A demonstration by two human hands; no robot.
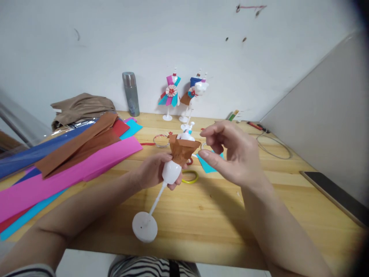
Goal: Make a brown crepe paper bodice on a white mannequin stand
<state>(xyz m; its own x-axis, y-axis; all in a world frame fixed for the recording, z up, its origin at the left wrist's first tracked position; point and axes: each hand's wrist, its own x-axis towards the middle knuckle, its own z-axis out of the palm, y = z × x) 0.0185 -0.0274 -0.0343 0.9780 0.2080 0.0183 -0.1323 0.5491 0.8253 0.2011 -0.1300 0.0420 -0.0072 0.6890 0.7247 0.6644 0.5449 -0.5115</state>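
Note:
My left hand [158,169] is wrapped round a small white mannequin [172,172] on a thin stem. The mannequin leans, its round base [145,227] toward me over the table's front part. Brown paper [183,148] is wrapped round its torso and flares out at the top. To the right, my right hand [230,152] hovers with thumb and fingers apart and nothing visible between them. Beneath it lies a piece of light blue paper [210,161]. Yellow-handled scissors [190,177] are on the table behind the mannequin, partly hidden.
Pink paper strips [115,156] and brown paper [83,142] pile up at the left, near a brown cloth [83,107]. A thermos [131,94] and dressed mannequins [172,90] stand by the wall. At the right are a phone [331,192] and a cable [276,148].

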